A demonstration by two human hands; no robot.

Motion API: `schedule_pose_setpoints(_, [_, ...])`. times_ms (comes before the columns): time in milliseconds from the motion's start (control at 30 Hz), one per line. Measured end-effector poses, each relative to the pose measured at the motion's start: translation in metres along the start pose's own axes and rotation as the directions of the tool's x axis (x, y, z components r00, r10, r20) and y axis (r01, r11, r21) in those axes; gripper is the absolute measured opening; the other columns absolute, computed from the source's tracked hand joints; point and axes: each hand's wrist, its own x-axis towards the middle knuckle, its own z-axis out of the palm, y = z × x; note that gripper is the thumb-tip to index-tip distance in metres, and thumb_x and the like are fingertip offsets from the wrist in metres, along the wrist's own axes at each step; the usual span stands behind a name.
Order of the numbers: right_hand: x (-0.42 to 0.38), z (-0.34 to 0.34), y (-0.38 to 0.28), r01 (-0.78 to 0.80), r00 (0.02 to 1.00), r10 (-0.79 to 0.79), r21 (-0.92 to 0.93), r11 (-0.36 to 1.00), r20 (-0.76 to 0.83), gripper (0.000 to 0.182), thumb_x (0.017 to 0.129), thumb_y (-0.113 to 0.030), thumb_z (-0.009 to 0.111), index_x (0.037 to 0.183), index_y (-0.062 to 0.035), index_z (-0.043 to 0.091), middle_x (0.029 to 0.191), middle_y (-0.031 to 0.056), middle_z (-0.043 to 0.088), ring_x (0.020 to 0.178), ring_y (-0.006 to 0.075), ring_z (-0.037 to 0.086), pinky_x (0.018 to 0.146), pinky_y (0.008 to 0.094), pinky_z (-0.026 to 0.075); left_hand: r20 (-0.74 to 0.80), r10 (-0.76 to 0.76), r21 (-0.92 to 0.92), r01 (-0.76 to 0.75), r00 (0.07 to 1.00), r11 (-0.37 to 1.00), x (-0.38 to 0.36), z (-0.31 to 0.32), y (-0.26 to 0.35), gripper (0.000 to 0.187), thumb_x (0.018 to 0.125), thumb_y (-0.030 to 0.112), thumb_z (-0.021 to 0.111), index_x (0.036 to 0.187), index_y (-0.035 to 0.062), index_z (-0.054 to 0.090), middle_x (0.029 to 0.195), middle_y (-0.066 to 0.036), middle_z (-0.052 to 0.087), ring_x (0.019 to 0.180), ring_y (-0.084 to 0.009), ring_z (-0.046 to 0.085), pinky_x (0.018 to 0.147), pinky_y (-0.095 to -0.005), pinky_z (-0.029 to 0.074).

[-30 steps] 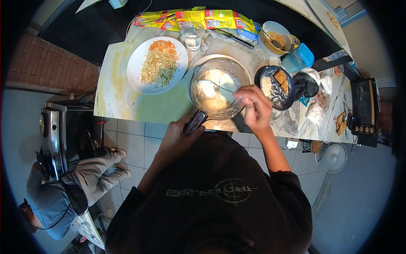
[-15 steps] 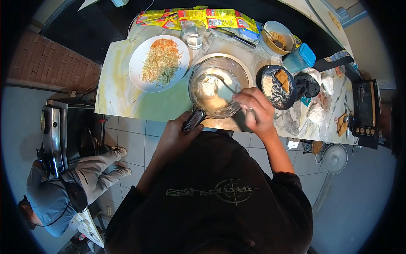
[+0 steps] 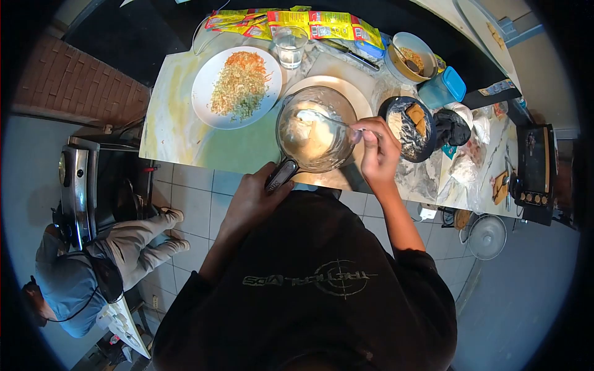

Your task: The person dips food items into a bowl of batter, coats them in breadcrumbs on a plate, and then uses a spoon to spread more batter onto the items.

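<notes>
A saucepan (image 3: 344, 104) holding pale batter (image 3: 317, 141) and white powder stands at the table's front edge, over a round light-coloured plate or board (image 3: 359, 98). My left hand (image 3: 255, 190) is wrapped round its dark handle (image 3: 281, 175). At the pan's right rim, my right hand (image 3: 380, 148) pinches the end of a thin metal utensil, seemingly a spoon (image 3: 330, 117). The spoon's far end is down in the mix and is blurred. To the right of that hand lies a dark plate (image 3: 401, 141) with white flour and brown pieces.
Left of the pan is a white plate (image 3: 202, 93) of shredded carrot and chopped vegetables. Behind stand a water glass (image 3: 289, 49), yellow packets (image 3: 331, 28), a bowl (image 3: 396, 67) of crumbs and a blue container (image 3: 440, 89). Another person (image 3: 77, 281) stands at the far left.
My right hand has shifted slightly up, and the spoon now lies at a flatter angle across the pan. Less white shows on the batter. My left hand keeps its hold.
</notes>
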Motion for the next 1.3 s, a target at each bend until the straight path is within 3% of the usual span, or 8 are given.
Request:
schedule_pose_setpoints(100, [-0.004, 0.007, 0.021, -0.019, 1.0, 0.019, 0.028, 0.999, 0.014, 0.017, 0.098, -0.007, 0.05, 0.094, 0.0027, 0.063, 0.084, 0.0102, 0.063, 0.07, 0.0145, 0.059, 0.065, 0.0248, 0.048, 0.03, -0.03, 0.062, 0.028, 0.999, 0.998, -0.002, -0.001, 0.003, 0.032, 0.085, 0.026, 0.071, 0.094, -0.0031, 0.059, 0.069, -0.019, 0.06, 0.056, -0.0225, 0.051, 0.057, -0.037, 0.042])
schedule_pose_setpoints(200, [-0.01, 0.005, 0.031, -0.258, 0.963, 0.269, 0.224, 0.94, -0.021, 0.022, 0.101, -0.012, 0.047, 0.096, 0.0028, 0.062, 0.079, 0.0061, 0.062, 0.069, 0.0092, 0.056, 0.065, 0.0233, 0.046, -0.005, 0.013, 0.017, -0.013, 1.0, 1.0, -0.005, 0.002, -0.003, 0.034, 0.085, 0.026, 0.071, 0.095, -0.0033, 0.06, 0.071, -0.022, 0.061, 0.058, -0.0277, 0.057, 0.058, -0.0388, 0.044])
schedule_pose_setpoints(467, [-0.017, -0.002, 0.024, -0.339, 0.936, 0.351, 0.191, 0.921, -0.032, 0.022, 0.101, -0.012, 0.047, 0.096, 0.0026, 0.062, 0.077, 0.0056, 0.061, 0.069, 0.0088, 0.056, 0.064, 0.0231, 0.045, 0.004, 0.002, 0.115, -0.002, 1.0, 0.993, -0.007, 0.005, 0.005, 0.033, 0.085, 0.027, 0.071, 0.094, -0.002, 0.058, 0.073, -0.025, 0.062, 0.068, -0.0415, 0.063, 0.061, -0.044, 0.047])
schedule_pose_setpoints(567, [-0.017, 0.003, 0.028, -0.295, 0.946, 0.317, 0.215, 0.931, -0.073, 0.022, 0.102, -0.013, 0.046, 0.097, 0.0024, 0.062, 0.077, 0.006, 0.062, 0.069, 0.0092, 0.057, 0.064, 0.0232, 0.046, -0.018, 0.042, 0.161, -0.038, 0.999, 0.986, -0.006, 0.009, 0.003, 0.033, 0.085, 0.027, 0.071, 0.093, -0.0015, 0.057, 0.073, -0.025, 0.062, 0.07, -0.044, 0.062, 0.061, -0.0467, 0.047])
schedule_pose_setpoints(967, [-0.032, 0.017, 0.052, -0.506, 0.852, 0.493, 0.519, 0.689, 0.177, 0.029, 0.104, -0.021, 0.043, 0.104, 0.004, 0.057, 0.084, 0.0115, 0.062, 0.073, 0.0154, 0.061, 0.07, 0.0292, 0.053, -0.019, 0.036, 0.207, -0.031, 0.999, 0.978, 0.001, 0.008, -0.006, 0.033, 0.085, 0.028, 0.07, 0.094, -0.0008, 0.057, 0.072, -0.025, 0.062, 0.069, -0.044, 0.061, 0.06, -0.0475, 0.046])
schedule_pose_setpoints(1133, [-0.043, 0.016, 0.045, -0.424, 0.883, 0.465, 0.543, 0.725, 0.069, 0.03, 0.104, -0.022, 0.042, 0.106, 0.0043, 0.057, 0.086, 0.013, 0.063, 0.074, 0.0174, 0.062, 0.072, 0.0303, 0.053, -0.032, 0.012, 0.178, -0.006, 0.999, 0.984, 0.006, 0.001, -0.005, 0.034, 0.084, 0.028, 0.071, 0.095, -0.0018, 0.059, 0.074, -0.024, 0.063, 0.066, -0.0392, 0.063, 0.06, -0.0448, 0.046])
schedule_pose_setpoints(1233, [-0.051, 0.008, 0.04, -0.36, 0.916, 0.4, 0.442, 0.822, 0.002, 0.03, 0.104, -0.021, 0.044, 0.103, 0.005, 0.059, 0.087, 0.0135, 0.063, 0.074, 0.0177, 0.063, 0.073, 0.0306, 0.052, -0.01, -0.009, 0.148, 0.01, 1.0, 0.989, 0.006, 0.0, 0.0, 0.034, 0.084, 0.027, 0.071, 0.096, -0.0025, 0.059, 0.075, -0.023, 0.063, 0.066, -0.0357, 0.063, 0.061, -0.0425, 0.046])
schedule_pose_setpoints(1300, [-0.056, 0.003, 0.041, -0.197, 0.978, 0.207, 0.303, 0.932, -0.003, 0.028, 0.102, -0.017, 0.045, 0.099, 0.0056, 0.061, 0.088, 0.0144, 0.063, 0.075, 0.0175, 0.063, 0.074, 0.0304, 0.051, -0.002, -0.021, 0.152, 0.022, 1.0, 0.988, 0.005, 0.001, 0.0, 0.034, 0.084, 0.026, 0.071, 0.097, -0.0029, 0.06, 0.075, -0.022, 0.064, 0.067, -0.0342, 0.064, 0.061, -0.0413, 0.046])
